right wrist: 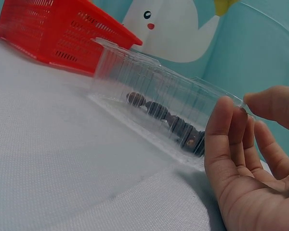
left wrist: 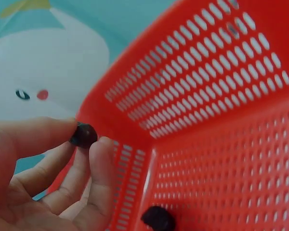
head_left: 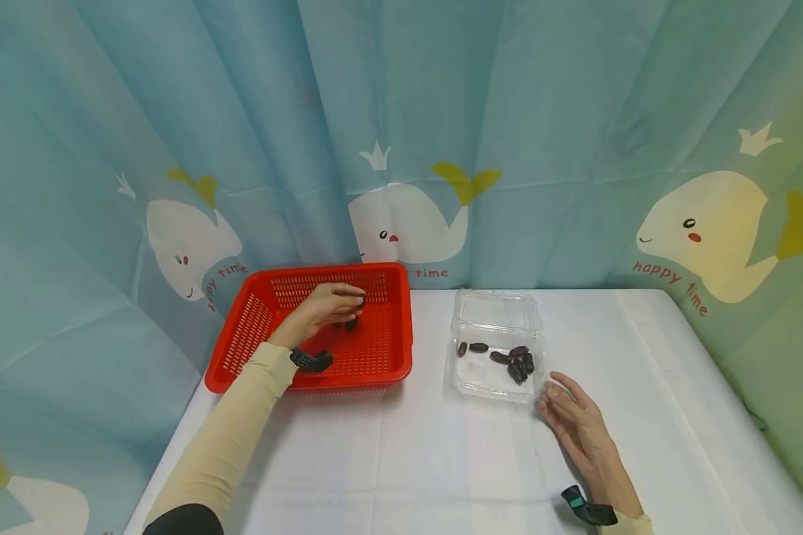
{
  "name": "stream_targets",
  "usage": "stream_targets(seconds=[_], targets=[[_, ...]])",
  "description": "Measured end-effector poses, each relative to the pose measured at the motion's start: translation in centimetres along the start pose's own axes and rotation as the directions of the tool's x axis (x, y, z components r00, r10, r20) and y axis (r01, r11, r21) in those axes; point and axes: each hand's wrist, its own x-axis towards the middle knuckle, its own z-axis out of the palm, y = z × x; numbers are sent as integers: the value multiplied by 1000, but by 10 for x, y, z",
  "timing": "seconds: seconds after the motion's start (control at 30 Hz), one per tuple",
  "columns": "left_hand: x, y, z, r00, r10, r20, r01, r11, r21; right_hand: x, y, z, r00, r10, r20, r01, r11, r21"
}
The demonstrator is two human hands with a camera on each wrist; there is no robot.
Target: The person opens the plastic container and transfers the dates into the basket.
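Observation:
My left hand (head_left: 328, 306) is over the red plastic basket (head_left: 401, 371), pinching a small dark oval fruit (left wrist: 85, 135), which looks like a date, between thumb and fingertips. Another dark fruit (left wrist: 158, 218) lies on the basket floor beneath it. To the right, a clear plastic box (head_left: 488, 388) stands with its lid (head_left: 498, 308) folded back. Several dark wrinkled fruits (head_left: 518, 364) are in it, most of them bunched toward its right side. My right hand (head_left: 578, 423) holds the near right corner of the box, thumb and fingers pinching its rim (right wrist: 202, 83).
A white cloth (head_left: 375, 461) covers the table. Behind it hangs a blue curtain (head_left: 555, 111) with printed whales, which continues along both sides. The basket stands at the table's far left, close to the curtain, with a gap between it and the box.

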Motion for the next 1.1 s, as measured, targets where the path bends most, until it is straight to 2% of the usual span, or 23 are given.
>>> stream_targets(seconds=[0.33,0.57,0.73,1.1], targets=[[5,-12,-19,995,-75,-59,76,997,19,0,0,-1,1000,1,3,-1,1000,-3],[5,-18,-29,994,-70,-86,74,997,37,-1,0,-1,1000,-1,1,1,1000,1],[5,-23,-34,989,-102,-110,109,993,55,-1,0,1,1000,6,-4,-6,1000,-10],[14,-33,-44,977,-146,-157,157,986,60,-1,-1,1,1000,9,-7,-9,1000,8]])
